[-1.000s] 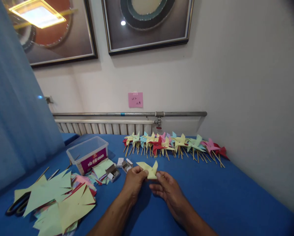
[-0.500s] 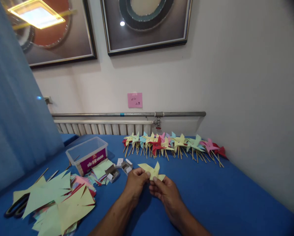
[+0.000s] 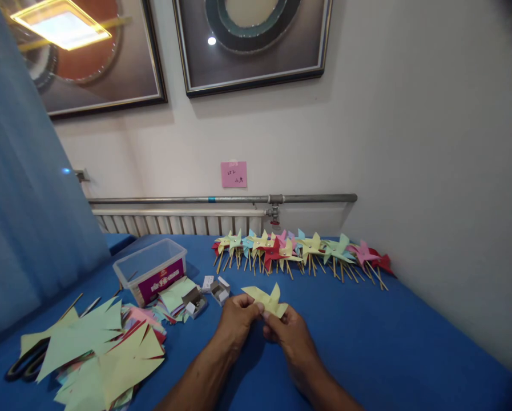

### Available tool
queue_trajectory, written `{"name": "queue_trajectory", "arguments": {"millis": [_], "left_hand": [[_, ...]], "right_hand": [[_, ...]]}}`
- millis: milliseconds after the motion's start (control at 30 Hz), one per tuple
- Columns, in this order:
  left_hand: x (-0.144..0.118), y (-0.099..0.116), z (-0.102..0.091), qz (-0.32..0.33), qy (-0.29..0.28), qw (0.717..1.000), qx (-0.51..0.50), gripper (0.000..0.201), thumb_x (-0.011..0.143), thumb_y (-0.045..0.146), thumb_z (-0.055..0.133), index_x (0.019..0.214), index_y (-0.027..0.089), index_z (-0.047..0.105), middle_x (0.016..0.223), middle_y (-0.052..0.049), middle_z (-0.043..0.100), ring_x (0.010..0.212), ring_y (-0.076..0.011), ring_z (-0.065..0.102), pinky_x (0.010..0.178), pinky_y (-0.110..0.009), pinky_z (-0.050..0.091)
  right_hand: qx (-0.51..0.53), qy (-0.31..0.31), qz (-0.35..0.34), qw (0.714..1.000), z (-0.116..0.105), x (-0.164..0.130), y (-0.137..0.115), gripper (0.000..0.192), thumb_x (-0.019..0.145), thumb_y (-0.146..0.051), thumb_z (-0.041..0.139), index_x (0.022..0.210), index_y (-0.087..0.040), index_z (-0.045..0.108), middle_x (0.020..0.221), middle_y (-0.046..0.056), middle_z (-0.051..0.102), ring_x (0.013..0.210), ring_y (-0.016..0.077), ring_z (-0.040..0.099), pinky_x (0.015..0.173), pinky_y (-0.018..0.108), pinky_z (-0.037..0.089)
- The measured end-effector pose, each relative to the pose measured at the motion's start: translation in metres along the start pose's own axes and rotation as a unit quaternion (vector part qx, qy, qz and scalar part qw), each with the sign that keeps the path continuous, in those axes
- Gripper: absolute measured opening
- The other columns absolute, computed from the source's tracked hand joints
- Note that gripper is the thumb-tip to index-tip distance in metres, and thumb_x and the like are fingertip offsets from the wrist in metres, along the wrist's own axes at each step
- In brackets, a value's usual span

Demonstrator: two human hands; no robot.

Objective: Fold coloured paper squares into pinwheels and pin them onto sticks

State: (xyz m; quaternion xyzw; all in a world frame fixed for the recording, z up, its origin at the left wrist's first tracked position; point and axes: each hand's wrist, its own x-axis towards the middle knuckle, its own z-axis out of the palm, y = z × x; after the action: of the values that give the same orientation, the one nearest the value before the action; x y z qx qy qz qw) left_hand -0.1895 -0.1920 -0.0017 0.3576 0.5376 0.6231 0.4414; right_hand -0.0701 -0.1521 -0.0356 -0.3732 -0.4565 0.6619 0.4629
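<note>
A pale yellow paper pinwheel [image 3: 267, 298] is held between my two hands, its folded blades pointing up and outward. My left hand [image 3: 237, 317] pinches its lower left part with thumb and fingers. On the lower right, my right hand [image 3: 286, 331] is closed on it, thumb close to the left thumb. The underside of the pinwheel is hidden by my fingers. Just left of my left hand stand two small open cardboard boxes, one grey box [image 3: 194, 305] and another box [image 3: 220, 292].
Finished pinwheels on sticks [image 3: 273, 252] lie in a row at the back of the blue table [image 3: 388, 348]. To the left are a clear plastic tub [image 3: 150, 257], cut paper sheets [image 3: 131, 359] and black-handled scissors [image 3: 28, 359]. A radiator [image 3: 182, 222] runs along the wall.
My fingers have shifted slightly on the pinwheel; the right thumb has moved down and left, closer to the left thumb. Both hands still hold it.
</note>
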Motion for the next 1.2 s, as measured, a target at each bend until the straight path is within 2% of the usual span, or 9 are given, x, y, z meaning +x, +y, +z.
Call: {"name": "queue_trajectory", "arguments": {"millis": [100,167,233,333,467,567,800,1033,1200], "left_hand": [[0.002,-0.002,-0.001,0.008,0.015,1.0,-0.011,0.027,0.06,0.036,0.082,0.055,0.019,0.063,0.052,0.002,0.06,0.053,-0.0109,0.044,0.057,-0.025,0.032],[0.005,-0.004,-0.003,0.012,0.033,0.999,-0.026,0.027,0.06,0.037,0.082,0.056,0.019,0.062,0.051,0.004,0.057,0.051,-0.0101,0.041,0.055,-0.025,0.029],[0.007,-0.006,-0.006,0.015,0.047,0.998,-0.04,0.029,0.061,0.039,0.083,0.057,0.019,0.061,0.05,0.004,0.056,0.049,-0.0094,0.038,0.053,-0.025,0.027],[0.009,-0.006,-0.009,0.017,0.038,0.998,-0.05,0.033,0.06,0.041,0.085,0.059,0.018,0.06,0.052,0.004,0.056,0.05,-0.0091,0.041,0.054,-0.024,0.029],[0.01,-0.008,-0.01,0.009,0.027,0.999,-0.046,0.033,0.061,0.041,0.084,0.061,0.018,0.06,0.051,0.005,0.055,0.049,-0.0084,0.04,0.053,-0.024,0.028],[0.011,-0.011,-0.009,0.01,0.019,0.999,-0.042,0.031,0.063,0.04,0.081,0.061,0.018,0.06,0.051,0.005,0.054,0.049,-0.0083,0.039,0.053,-0.024,0.028],[0.009,-0.008,-0.008,0.001,0.012,0.999,-0.037,0.027,0.062,0.038,0.079,0.061,0.018,0.061,0.051,0.004,0.056,0.048,-0.0084,0.038,0.053,-0.024,0.026],[0.006,-0.002,-0.007,-0.03,-0.001,0.997,-0.068,0.031,0.058,0.04,0.081,0.061,0.018,0.06,0.051,0.002,0.059,0.048,-0.0094,0.045,0.053,-0.024,0.031],[0.007,-0.005,-0.008,-0.047,0.009,0.996,-0.071,0.033,0.057,0.04,0.083,0.063,0.018,0.06,0.052,0.002,0.06,0.047,-0.0105,0.047,0.052,-0.026,0.032]], "right_hand": [[0.002,-0.001,-0.018,1.0,-0.003,0.005,0.005,0.052,0.06,-0.042,0.088,0.103,-0.022,0.066,0.073,-0.002,0.07,0.058,0.0168,0.062,0.058,0.031,0.053],[0.02,0.0,-0.038,0.999,-0.004,0.007,0.005,0.069,0.058,-0.041,0.088,0.119,-0.025,0.061,0.084,0.0,0.074,0.061,0.0187,0.067,0.061,0.033,0.056],[0.027,-0.008,-0.05,0.998,-0.005,0.006,0.002,0.074,0.059,-0.042,0.089,0.125,-0.027,0.058,0.093,0.001,0.075,0.065,0.0196,0.07,0.064,0.034,0.057],[0.01,-0.026,-0.05,0.998,-0.005,0.002,-0.006,0.061,0.067,-0.05,0.085,0.118,-0.024,0.063,0.092,0.003,0.075,0.073,0.0211,0.073,0.07,0.034,0.057],[-0.031,-0.017,-0.088,0.995,-0.01,0.0,-0.015,0.047,0.07,-0.059,0.083,0.096,-0.021,0.071,0.088,0.004,0.075,0.081,0.0219,0.069,0.076,0.033,0.054],[-0.075,-0.035,-0.109,0.991,-0.016,0.006,-0.02,0.046,0.073,-0.064,0.079,0.088,-0.021,0.072,0.085,0.004,0.074,0.08,0.0214,0.065,0.076,0.032,0.052],[-0.098,-0.088,-0.079,0.988,-0.02,0.017,-0.016,0.046,0.064,-0.062,0.083,0.076,-0.02,0.068,0.073,0.002,0.068,0.067,0.0187,0.062,0.067,0.032,0.052],[-0.072,-0.108,-0.079,0.988,-0.016,0.009,-0.022,0.038,0.064,-0.045,0.085,0.089,-0.02,0.072,0.085,0.006,0.074,0.081,0.0223,0.067,0.075,0.033,0.053],[-0.047,-0.124,-0.048,0.99,-0.016,0.004,-0.027,0.048,0.076,-0.063,0.074,0.098,-0.02,0.072,0.092,0.008,0.076,0.085,0.0258,0.07,0.08,0.039,0.054]]}}
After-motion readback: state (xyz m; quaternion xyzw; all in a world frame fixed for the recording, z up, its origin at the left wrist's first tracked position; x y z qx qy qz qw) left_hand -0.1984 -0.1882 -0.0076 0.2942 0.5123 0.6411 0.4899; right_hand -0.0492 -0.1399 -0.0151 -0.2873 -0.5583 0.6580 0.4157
